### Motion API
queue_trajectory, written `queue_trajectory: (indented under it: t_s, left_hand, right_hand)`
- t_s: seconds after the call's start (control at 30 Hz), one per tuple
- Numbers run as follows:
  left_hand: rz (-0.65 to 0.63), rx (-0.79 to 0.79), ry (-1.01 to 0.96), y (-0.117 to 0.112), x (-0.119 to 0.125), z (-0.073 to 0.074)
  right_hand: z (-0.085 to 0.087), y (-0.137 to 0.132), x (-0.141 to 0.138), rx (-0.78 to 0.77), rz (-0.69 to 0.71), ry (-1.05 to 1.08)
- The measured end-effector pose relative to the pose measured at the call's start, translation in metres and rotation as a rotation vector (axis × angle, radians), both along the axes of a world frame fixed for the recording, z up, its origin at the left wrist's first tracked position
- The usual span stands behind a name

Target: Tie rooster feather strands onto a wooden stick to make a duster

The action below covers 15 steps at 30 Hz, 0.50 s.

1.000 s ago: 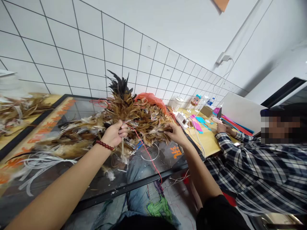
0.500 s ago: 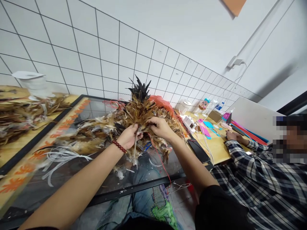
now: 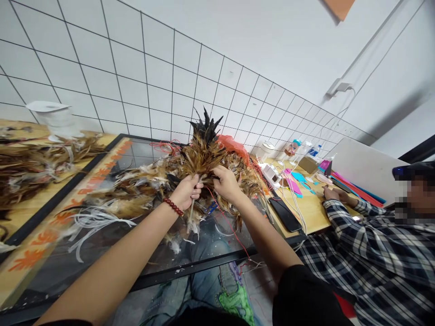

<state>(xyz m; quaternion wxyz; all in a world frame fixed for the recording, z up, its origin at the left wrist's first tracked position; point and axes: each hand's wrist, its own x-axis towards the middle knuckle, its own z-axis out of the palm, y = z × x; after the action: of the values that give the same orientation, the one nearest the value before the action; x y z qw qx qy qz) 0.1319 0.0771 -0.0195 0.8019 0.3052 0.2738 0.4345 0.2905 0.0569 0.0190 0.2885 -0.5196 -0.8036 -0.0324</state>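
Observation:
My left hand (image 3: 187, 191), with a beaded bracelet on its wrist, is closed round the pale stem of a feather bundle (image 3: 200, 156). Brown feathers fan out above the fist, with dark tips pointing up at the back. Beside it, at the bundle's lower right, my right hand (image 3: 226, 184) has its fingers curled and pinched; a feather seems to be at the fingertips, but the pinch is partly hidden. Loose brown and white feathers (image 3: 132, 194) lie around both hands. A small blue clip (image 3: 212, 208) and a red cord (image 3: 226, 217) are just below the right hand.
A black-edged glass panel (image 3: 152, 260) lies under the feathers. White strips (image 3: 98, 219) lie at left, near a white roll (image 3: 57, 121). To the right are a black phone (image 3: 285, 213), cables, a power strip (image 3: 273, 175) and a co-worker's plaid sleeve (image 3: 343, 226). A wire grid (image 3: 174, 81) stands behind.
My left fingers have closed more tightly round the bundle's stem. The right hand stays curled at the bundle's side. The whole view has shifted slightly.

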Motion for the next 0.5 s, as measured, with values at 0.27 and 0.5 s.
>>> queue_trajectory:
  t_s: [0.27, 0.5]
  left_hand:
    - [0.02, 0.057, 0.036, -0.005, 0.004, 0.003]
    - [0.107, 0.121, 0.073, 0.007, -0.005, 0.006]
  right_hand:
    - [-0.004, -0.004, -0.002, -0.044, -0.059, 0.291]
    - [-0.025, -0.037, -0.009, -1.006, 0.073, 1.062]
